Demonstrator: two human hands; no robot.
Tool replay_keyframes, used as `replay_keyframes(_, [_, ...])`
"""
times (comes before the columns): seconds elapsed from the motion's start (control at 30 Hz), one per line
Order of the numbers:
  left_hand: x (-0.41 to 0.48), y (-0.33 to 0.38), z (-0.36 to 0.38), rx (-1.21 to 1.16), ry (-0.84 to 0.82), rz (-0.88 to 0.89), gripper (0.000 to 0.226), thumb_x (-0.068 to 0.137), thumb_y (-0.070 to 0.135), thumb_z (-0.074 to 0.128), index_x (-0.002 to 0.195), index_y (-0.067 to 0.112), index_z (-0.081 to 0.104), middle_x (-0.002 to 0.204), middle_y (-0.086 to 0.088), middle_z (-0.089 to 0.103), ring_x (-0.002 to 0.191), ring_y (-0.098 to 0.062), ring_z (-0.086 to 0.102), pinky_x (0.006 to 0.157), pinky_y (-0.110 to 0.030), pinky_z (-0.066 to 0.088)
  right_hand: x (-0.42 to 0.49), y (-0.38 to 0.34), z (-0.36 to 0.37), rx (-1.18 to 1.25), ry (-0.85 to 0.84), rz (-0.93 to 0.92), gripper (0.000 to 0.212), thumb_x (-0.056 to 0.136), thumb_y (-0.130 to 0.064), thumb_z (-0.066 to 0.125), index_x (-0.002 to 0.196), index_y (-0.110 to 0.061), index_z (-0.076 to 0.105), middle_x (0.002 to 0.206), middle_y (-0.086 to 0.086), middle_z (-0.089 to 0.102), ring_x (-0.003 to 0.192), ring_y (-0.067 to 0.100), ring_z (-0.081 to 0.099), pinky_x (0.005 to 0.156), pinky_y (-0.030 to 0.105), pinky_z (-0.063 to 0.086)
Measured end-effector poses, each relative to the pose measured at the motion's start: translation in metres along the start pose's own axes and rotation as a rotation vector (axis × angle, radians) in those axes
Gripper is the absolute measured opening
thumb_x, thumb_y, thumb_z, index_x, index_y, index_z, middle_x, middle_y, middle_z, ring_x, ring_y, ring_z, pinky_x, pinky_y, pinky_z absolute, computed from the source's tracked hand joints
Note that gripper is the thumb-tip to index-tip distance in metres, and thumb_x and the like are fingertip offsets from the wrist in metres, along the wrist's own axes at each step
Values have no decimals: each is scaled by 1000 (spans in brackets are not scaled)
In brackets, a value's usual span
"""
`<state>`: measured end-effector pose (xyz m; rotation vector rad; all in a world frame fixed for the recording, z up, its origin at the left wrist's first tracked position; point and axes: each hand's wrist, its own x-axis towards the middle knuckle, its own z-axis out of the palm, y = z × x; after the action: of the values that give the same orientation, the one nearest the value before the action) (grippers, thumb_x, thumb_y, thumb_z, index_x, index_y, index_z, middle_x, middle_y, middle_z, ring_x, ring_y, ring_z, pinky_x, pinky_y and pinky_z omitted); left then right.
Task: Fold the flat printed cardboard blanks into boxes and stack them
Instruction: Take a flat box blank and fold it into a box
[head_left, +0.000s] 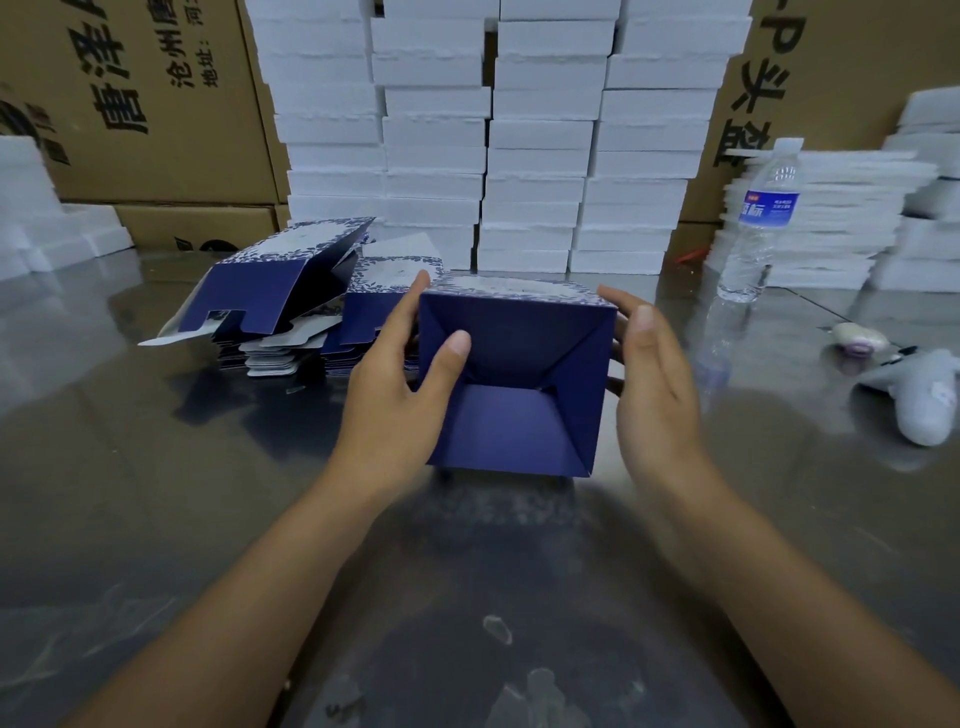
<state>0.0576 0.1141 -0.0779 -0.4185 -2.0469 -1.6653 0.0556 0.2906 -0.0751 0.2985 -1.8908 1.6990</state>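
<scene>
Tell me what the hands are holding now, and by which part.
The blue box, bottom flaps toward the camera. The left hand grips its left side, thumb on a flap; the right hand holds its right side, fingers behind.

Box (519, 338) between left hand (395, 389) and right hand (657, 384); blanks (275, 291) behind-left, bottle (758, 223) right.
</scene>
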Motion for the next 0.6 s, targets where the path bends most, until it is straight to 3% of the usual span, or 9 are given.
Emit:
replay_keyframes(0.13, [1, 1, 1, -18, -14, -14, 65, 87, 51, 38, 146, 24, 35, 143, 9, 46, 133, -5, 40, 112, -37, 34, 4, 0, 0, 68, 6, 65, 28, 100, -18, 41, 104, -41, 57, 108, -22, 64, 103, -1, 58, 94, 31, 48])
replay_keyframes(0.23, [3, 1, 2, -62, 77, -56, 42, 99, 39, 36, 134, 21, 51, 130, 13, 58, 123, -1, 50, 107, -28, 38, 2, 0, 1, 54, -43, 174, 22, 97, -33, 47, 118, -34, 49, 127, -7, 57, 107, 1, 56, 84, 18, 47])
replay_keyframes(0.3, [4, 1, 2, -125, 143, -87, 29, 101, 35, 37, 112, 29, 62, 105, 24, 68, 102, 6, 59, 91, -18, 45, 1, 0, 3, 9, -91, 298, 43, 92, -49, 45, 131, -32, 40, 138, -8, 47, 110, 2, 53, 70, 9, 43])
replay_keyframes(0.33, [5, 0, 1, -153, 171, -112, 27, 101, 35, 37, 102, 31, 64, 97, 24, 69, 96, 6, 61, 86, -19, 46, 0, 0, 3, -10, -112, 360, 53, 89, -55, 44, 135, -31, 36, 141, -7, 43, 114, 5, 51, 70, 11, 41])
replay_keyframes(0.4, [7, -3, 1, -211, 204, -160, 30, 101, 36, 38, 91, 32, 66, 96, 18, 70, 99, -4, 63, 93, -30, 48, -1, 1, 4, -32, -142, 455, 63, 87, -61, 41, 141, -30, 31, 145, -6, 38, 122, 12, 48, 81, 21, 41])
replay_keyframes(0.5, [11, -6, -1, -295, 257, -221, 40, 101, 34, 38, 77, 33, 69, 94, 10, 71, 98, -16, 64, 99, -45, 47, 0, 3, 4, 5, -129, 564, 61, 91, -59, 39, 141, -26, 32, 138, -4, 45, 119, 16, 51, 97, 34, 42])
replay_keyframes(0.6, [15, -6, -3, -434, 322, -305, 52, 102, 30, 36, 67, 36, 74, 80, 15, 73, 80, -4, 69, 80, -33, 55, 3, 0, 2, 85, -136, 637, 49, 92, -56, 42, 129, -24, 46, 121, -6, 59, 106, 13, 58, 95, 39, 42])
